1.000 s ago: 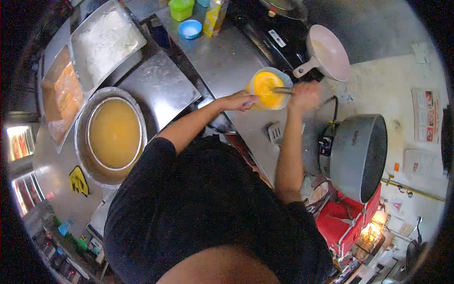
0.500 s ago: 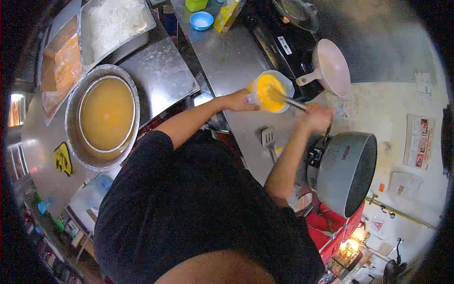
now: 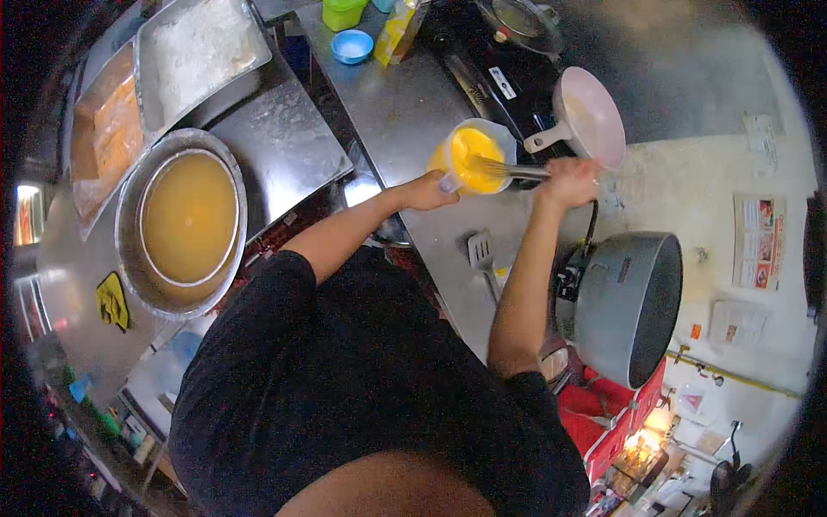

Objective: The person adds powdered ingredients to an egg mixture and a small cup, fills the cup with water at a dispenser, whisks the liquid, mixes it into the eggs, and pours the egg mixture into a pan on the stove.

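My left hand (image 3: 428, 191) is closed round the handle of a clear plastic jug (image 3: 503, 138), which is tilted and holds bright yellow liquid (image 3: 471, 148). In my right hand (image 3: 570, 181) is the metal handle of a whisk (image 3: 523, 172); its wires dip into the yellow liquid. Below the jug, a slotted spatula (image 3: 481, 250) lies on the steel counter (image 3: 431, 226). A pink pan (image 3: 594, 116) rests on the black stove just beyond my right hand.
At the left stand a large metal bowl of yellowish liquid (image 3: 239, 211), a tray of white powder (image 3: 202, 56) and a tray with orange contents (image 3: 114, 146). A blue bowl (image 3: 351, 46) is at the top. To the right are a big grey pot (image 3: 624, 302) and a red crate (image 3: 603, 401).
The whisk has swung round in the jug and now lies more level, with my right hand higher than half a second ago. The whole view has shifted slightly.
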`<act>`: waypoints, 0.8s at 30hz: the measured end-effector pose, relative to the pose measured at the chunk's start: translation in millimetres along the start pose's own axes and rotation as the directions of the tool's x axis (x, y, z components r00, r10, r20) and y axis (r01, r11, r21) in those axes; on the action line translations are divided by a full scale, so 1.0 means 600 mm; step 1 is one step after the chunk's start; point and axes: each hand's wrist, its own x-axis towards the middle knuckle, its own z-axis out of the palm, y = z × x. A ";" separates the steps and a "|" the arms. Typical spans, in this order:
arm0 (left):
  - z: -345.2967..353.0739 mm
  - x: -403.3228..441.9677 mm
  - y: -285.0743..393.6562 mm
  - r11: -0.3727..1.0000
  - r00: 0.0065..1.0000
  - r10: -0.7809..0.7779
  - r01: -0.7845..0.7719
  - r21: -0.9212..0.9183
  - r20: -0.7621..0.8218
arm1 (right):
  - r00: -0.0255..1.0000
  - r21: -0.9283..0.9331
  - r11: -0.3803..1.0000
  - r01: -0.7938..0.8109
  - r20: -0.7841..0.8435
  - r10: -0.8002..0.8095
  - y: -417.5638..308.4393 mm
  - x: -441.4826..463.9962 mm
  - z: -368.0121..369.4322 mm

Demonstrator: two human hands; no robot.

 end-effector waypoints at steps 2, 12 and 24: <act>0.004 0.002 -0.014 1.000 1.000 0.011 -0.011 -0.030 0.004 | 0.994 0.008 0.994 0.105 0.025 -0.105 0.059 0.029 -0.037; 0.046 0.018 -0.101 0.990 0.991 0.110 -0.117 -0.083 -0.082 | 0.795 -0.034 0.973 0.227 0.583 -0.165 0.011 -0.047 0.089; 0.035 -0.012 -0.016 0.983 0.956 0.158 -0.177 -0.055 -0.246 | 0.981 -0.157 0.987 -0.038 0.181 0.067 0.036 0.036 0.039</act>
